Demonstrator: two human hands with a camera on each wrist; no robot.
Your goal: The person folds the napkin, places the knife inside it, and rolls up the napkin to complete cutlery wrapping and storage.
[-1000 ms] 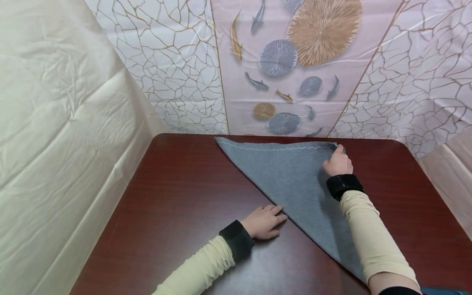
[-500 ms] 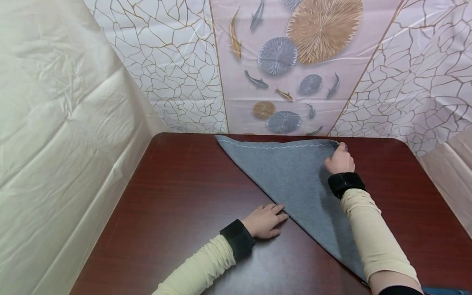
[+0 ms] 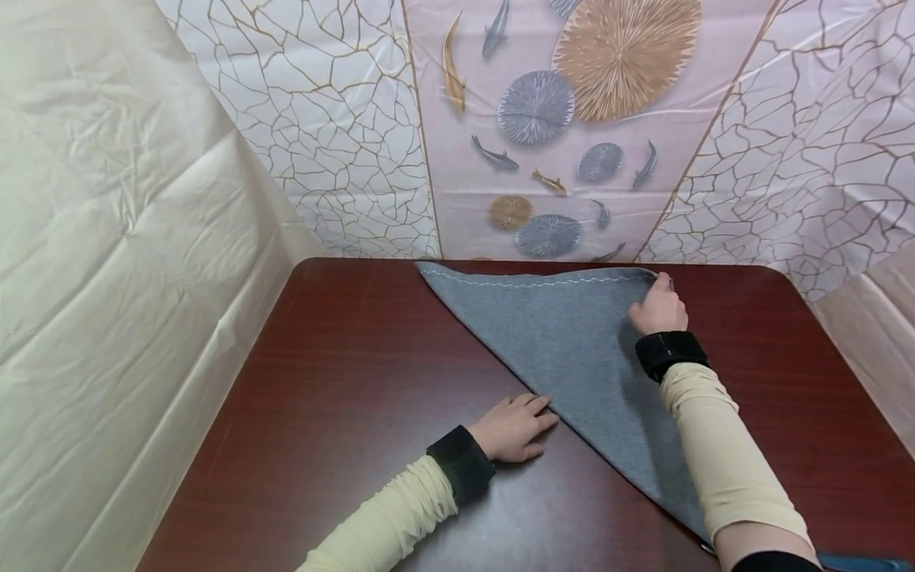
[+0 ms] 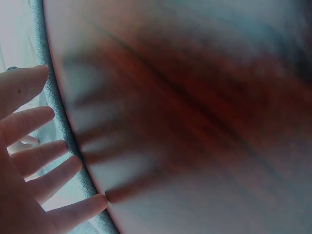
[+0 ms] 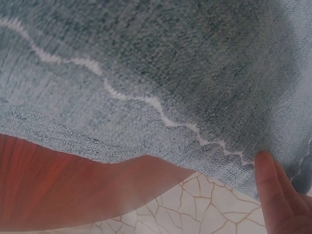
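A grey cloth (image 3: 565, 342), folded into a triangle, lies on the table with its long slanted fold toward the left. White zigzag stitching runs along its far edge. My left hand (image 3: 511, 429) rests flat beside that fold, fingers spread and fingertips right at it; the left wrist view has these fingers (image 4: 41, 158) lined up along the thick edge. At the far right corner of the cloth, my right hand (image 3: 659, 308) holds the fabric by its stitched edge. In the right wrist view, its fingertips (image 5: 265, 163) lie over the stitching. My right forearm hides the cloth's near right part.
The dark red wooden table (image 3: 322, 373) ends at a patterned curtain (image 3: 357, 127) close behind the cloth. A pale sheet (image 3: 136, 302) hangs along the left side. A blue object (image 3: 861, 562) shows at the bottom right, partly cut off by the frame.
My right hand and the cloth corner have shifted very slightly away and to the right. My left hand has stayed by the fold.
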